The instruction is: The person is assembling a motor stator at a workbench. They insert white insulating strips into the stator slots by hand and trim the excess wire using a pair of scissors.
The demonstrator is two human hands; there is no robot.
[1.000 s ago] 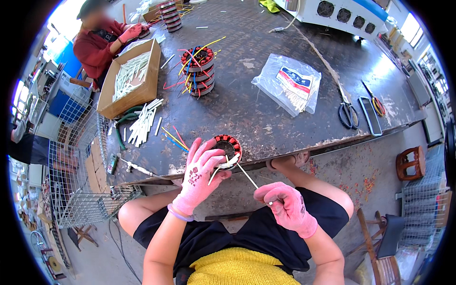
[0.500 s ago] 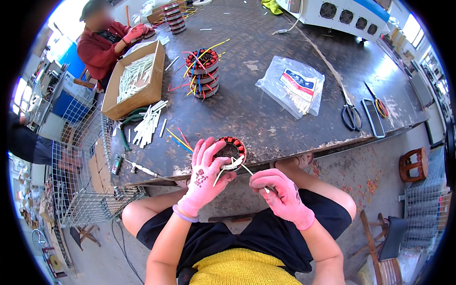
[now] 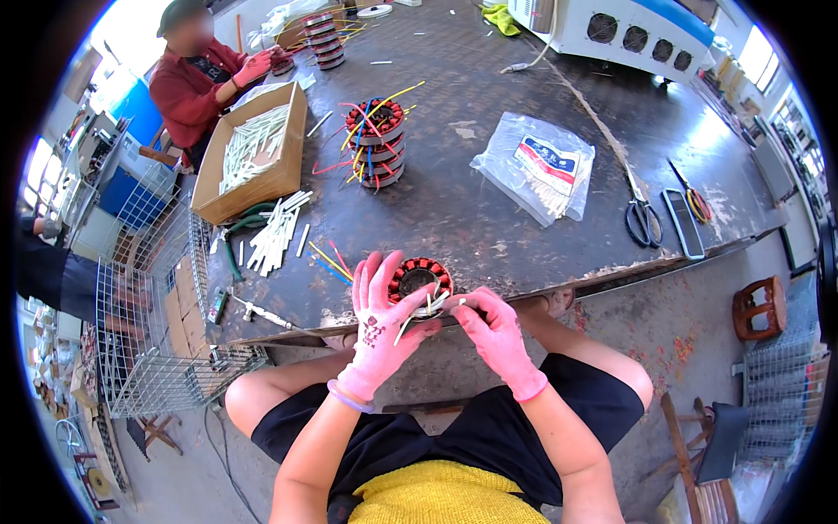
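Note:
At the table's near edge a ring-shaped motor stator [image 3: 421, 270] with red coils lies in the grip of my left hand [image 3: 377, 329], which wears a pink glove. Its fingers spread over the left side and the thumb presses at the near rim. White strips [image 3: 431, 307] cross that rim, and one loose end hangs beside my left thumb. My right hand [image 3: 491, 334], also gloved in pink, pinches a thin white strip close against the stator's right side. Red, yellow and blue wires [image 3: 331, 262] stick out to the left of the stator.
A stack of stators [image 3: 377, 148] stands farther back, beside a cardboard box [image 3: 292, 153] of white tubes. Loose tubes [image 3: 278, 231] and green-handled pliers [image 3: 230, 249] lie nearer. Rightward are a plastic bag [image 3: 515, 166], scissors [image 3: 643, 224] and a phone [image 3: 683, 223]. A co-worker [image 3: 192, 92] sits back left.
My right hand has moved up and left, from below right of the stator to its rim. The strip that stretched between them is now mostly hidden. My left hand keeps its hold.

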